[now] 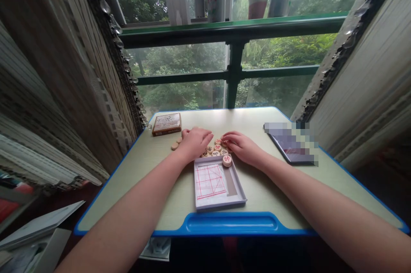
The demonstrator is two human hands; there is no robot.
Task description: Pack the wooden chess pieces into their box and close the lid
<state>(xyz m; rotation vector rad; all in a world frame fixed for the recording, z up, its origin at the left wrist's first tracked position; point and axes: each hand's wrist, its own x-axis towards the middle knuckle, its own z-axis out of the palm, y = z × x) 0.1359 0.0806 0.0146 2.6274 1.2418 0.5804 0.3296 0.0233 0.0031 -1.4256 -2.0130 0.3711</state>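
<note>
The forearms (128, 217) flanked the open box (221, 205), the left hand (195, 141) and right hand (243, 145) curling their fingers, grasp impossible to tell, over chess pieces (217, 147) just beyond it, where light, low cupping seemed best.

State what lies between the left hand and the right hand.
In the head view, a cluster of xiangqi pieces, marked in red and black, lies between the left hand and right hand, just beyond the shallow open box.
</note>
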